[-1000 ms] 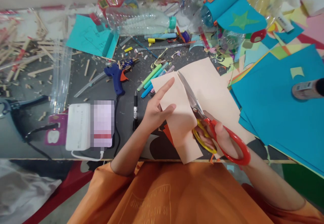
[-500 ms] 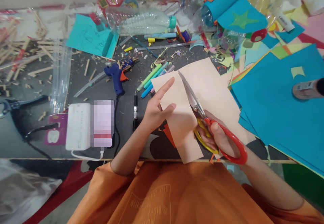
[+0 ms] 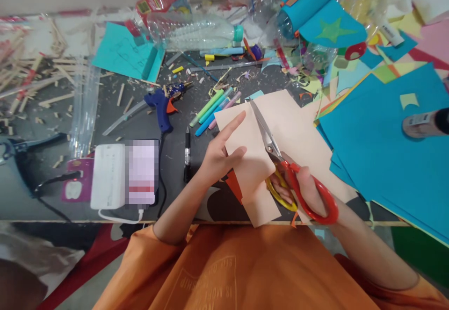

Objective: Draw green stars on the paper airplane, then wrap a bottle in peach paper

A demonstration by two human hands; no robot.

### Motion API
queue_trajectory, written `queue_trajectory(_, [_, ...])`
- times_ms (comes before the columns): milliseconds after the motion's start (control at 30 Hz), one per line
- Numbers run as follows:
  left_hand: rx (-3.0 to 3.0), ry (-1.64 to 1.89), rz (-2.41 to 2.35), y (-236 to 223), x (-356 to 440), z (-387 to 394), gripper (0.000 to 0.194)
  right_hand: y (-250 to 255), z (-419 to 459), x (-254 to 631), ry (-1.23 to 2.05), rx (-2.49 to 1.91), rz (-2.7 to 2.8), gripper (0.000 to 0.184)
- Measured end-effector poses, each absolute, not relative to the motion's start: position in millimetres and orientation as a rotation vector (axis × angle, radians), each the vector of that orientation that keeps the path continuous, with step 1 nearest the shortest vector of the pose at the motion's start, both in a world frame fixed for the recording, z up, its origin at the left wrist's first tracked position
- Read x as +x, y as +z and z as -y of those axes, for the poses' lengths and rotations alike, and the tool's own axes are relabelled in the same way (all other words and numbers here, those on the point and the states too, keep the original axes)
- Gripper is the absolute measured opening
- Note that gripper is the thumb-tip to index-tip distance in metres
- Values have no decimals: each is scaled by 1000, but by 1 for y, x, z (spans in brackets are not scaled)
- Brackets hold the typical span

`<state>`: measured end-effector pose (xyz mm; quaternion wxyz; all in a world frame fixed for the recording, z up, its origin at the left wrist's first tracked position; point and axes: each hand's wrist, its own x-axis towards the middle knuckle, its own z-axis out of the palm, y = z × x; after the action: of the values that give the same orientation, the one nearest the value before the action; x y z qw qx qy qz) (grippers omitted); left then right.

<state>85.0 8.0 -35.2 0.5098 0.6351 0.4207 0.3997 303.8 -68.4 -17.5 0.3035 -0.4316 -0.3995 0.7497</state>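
Note:
My left hand grips a cream paper strip, its thumb and forefinger on top and the other fingers beneath. The strip curves up along its right side, next to the cut. My right hand has its fingers through the handles of scissors, one handle red and the other yellow. The steel blades point away from me, between the strip and the larger cream sheet, with their tips near the sheet's far edge. The blades look nearly closed. Orange paper lies partly hidden under the strip.
Markers, a black pen and a blue glue gun lie to the left, beyond a phone and a white power bank. Blue sheets with a small bottle are at right; plastic bottles lie behind.
The scissor handles have shifted slightly left and come a little closer together. The paper and my left hand have moved slightly right. A brownish rounded shape has appeared at the lower left.

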Motion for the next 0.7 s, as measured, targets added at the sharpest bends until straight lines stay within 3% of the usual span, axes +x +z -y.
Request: queue_trajectory(700, [1471, 894, -1011, -33, 89, -7, 71, -13, 60, 296, 1989, -1181, 979, 69])
